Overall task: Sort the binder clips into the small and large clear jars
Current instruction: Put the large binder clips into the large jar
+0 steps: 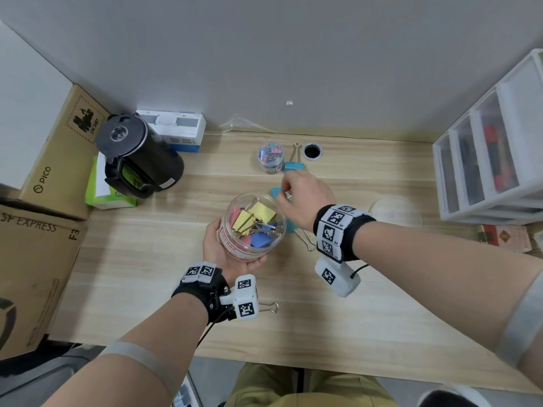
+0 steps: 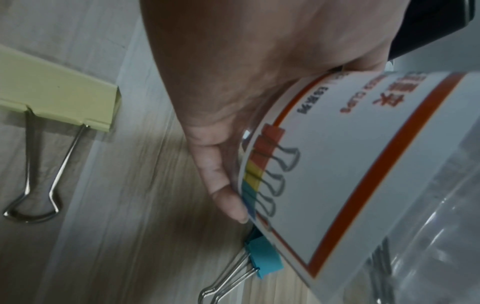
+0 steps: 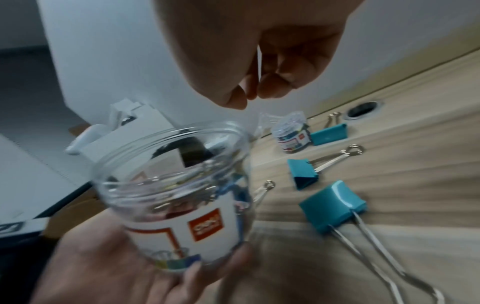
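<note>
My left hand (image 1: 217, 245) grips the large clear jar (image 1: 254, 227) from below, tilted a little above the desk; it holds several big yellow, pink and blue binder clips. In the left wrist view my fingers (image 2: 221, 185) wrap its white label (image 2: 337, 164). My right hand (image 1: 296, 192) hovers just beyond the jar's rim; in the right wrist view its fingertips (image 3: 270, 88) are curled together and pinch nothing. Three teal clips (image 1: 293, 165) (image 1: 276, 193) (image 1: 291, 226) lie on the desk. The small jar (image 1: 270, 157) of small clips stands at the back. A yellow clip (image 2: 57, 98) lies under my left wrist.
A black kettle (image 1: 138, 154), a green tissue box (image 1: 100, 189) and cardboard boxes (image 1: 58, 148) crowd the left. A white drawer unit (image 1: 484, 160) stands at the right, with a clear lid (image 1: 395, 210) before it. A cable hole (image 1: 313, 150) sits beside the small jar.
</note>
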Demonstrator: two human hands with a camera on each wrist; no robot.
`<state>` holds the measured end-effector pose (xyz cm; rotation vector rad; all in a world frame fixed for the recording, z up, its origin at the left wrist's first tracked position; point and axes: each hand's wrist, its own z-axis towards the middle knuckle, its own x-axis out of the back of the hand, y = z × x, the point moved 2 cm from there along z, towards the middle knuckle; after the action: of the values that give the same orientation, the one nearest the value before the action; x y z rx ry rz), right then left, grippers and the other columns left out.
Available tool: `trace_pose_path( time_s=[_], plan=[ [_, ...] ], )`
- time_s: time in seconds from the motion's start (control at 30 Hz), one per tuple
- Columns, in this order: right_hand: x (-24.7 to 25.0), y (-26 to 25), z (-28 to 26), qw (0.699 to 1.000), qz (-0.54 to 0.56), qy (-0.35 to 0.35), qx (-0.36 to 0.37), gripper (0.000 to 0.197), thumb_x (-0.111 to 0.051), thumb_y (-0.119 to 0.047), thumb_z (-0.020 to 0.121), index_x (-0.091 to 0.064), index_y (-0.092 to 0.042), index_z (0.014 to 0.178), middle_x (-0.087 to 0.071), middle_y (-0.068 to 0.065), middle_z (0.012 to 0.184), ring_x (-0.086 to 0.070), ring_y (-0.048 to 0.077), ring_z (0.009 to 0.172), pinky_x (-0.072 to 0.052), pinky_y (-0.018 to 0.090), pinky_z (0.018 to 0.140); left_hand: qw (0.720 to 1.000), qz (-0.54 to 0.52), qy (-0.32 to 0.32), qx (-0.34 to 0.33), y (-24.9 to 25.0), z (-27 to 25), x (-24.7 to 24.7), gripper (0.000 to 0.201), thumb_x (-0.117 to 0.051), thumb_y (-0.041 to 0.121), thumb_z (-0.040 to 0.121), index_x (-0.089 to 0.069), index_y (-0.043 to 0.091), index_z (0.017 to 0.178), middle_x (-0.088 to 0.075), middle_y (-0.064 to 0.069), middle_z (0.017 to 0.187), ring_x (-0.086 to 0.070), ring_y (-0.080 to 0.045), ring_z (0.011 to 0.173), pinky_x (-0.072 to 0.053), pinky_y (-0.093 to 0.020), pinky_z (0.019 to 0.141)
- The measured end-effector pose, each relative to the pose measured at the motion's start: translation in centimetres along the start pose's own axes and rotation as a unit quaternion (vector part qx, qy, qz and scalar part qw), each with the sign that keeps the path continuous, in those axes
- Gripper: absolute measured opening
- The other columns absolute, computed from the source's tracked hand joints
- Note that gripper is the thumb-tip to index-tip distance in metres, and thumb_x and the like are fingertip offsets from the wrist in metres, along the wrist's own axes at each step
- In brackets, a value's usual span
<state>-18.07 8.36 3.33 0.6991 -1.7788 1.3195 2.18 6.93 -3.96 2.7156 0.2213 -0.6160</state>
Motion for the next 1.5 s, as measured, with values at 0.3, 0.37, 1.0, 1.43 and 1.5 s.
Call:
trace_pose_path(
  time_s=[0.3, 0.37, 1.0, 1.43, 1.5],
  plan=[
    [-2.9, 7.2, 2.0, 0.988, -0.019, -0.083, -0.130, 0.044, -0.061, -0.035, 0.084, -0.049, -0.018, 0.123, -0.047, 0.006, 0.119, -0.051, 0.023, 0.087, -0.041, 0.030, 0.073, 1.000, -0.012, 0.027, -0.009, 1.2, 0.6, 3.2, 0.082, -0.044, 0.070, 0.084, -0.061, 0.012, 0.139, -0.065, -0.025, 0.134, -0.060, -0.047, 0.126, -0.054, -0.047, 0.089],
    [-3.5, 7.4, 2.4, 0.989, -0.024, -0.087, -0.117, 0.052, -0.065, -0.038, 0.082, -0.046, -0.020, 0.127, -0.045, 0.005, 0.122, -0.053, 0.024, 0.093, -0.042, 0.031, 0.074, 0.999, -0.016, 0.033, -0.011, 1.5, 0.8, 3.7, 0.082, -0.044, 0.070, 0.084, -0.061, 0.012, 0.139, -0.065, -0.026, 0.134, -0.060, -0.047, 0.126, -0.054, -0.046, 0.087],
    [-5.1, 8.3, 10.2, 0.964, -0.175, -0.197, -0.019, 0.077, -0.062, 0.000, 0.072, -0.033, -0.023, 0.139, -0.038, 0.011, 0.137, -0.045, 0.029, 0.111, -0.051, 0.039, 0.082, 0.999, -0.045, 0.004, 0.004, 4.8, 4.3, 4.1, 0.084, -0.053, 0.067, 0.079, -0.058, 0.014, 0.143, -0.060, -0.024, 0.141, -0.052, -0.046, 0.136, -0.047, -0.049, 0.099],
    [-4.3, 9.1, 8.4, 0.947, -0.260, -0.184, -0.026, 0.053, -0.069, -0.051, 0.077, -0.051, -0.015, 0.112, -0.046, 0.007, 0.108, -0.048, 0.025, 0.100, -0.046, 0.036, 0.076, 0.999, -0.052, -0.002, -0.006, 4.9, 3.7, 3.8, 0.085, -0.051, 0.069, 0.080, -0.059, 0.013, 0.143, -0.061, -0.024, 0.141, -0.053, -0.047, 0.134, -0.056, -0.046, 0.085],
    [-4.0, 8.8, 8.3, 0.969, -0.189, -0.153, -0.048, 0.060, -0.066, -0.060, 0.074, -0.043, -0.015, 0.107, -0.050, 0.005, 0.102, -0.052, 0.024, 0.093, -0.049, 0.037, 0.075, 0.998, -0.056, -0.003, -0.006, 4.7, 3.5, 3.9, 0.085, -0.051, 0.069, 0.080, -0.059, 0.012, 0.142, -0.060, -0.024, 0.141, -0.053, -0.047, 0.134, -0.057, -0.046, 0.082]
  ],
)
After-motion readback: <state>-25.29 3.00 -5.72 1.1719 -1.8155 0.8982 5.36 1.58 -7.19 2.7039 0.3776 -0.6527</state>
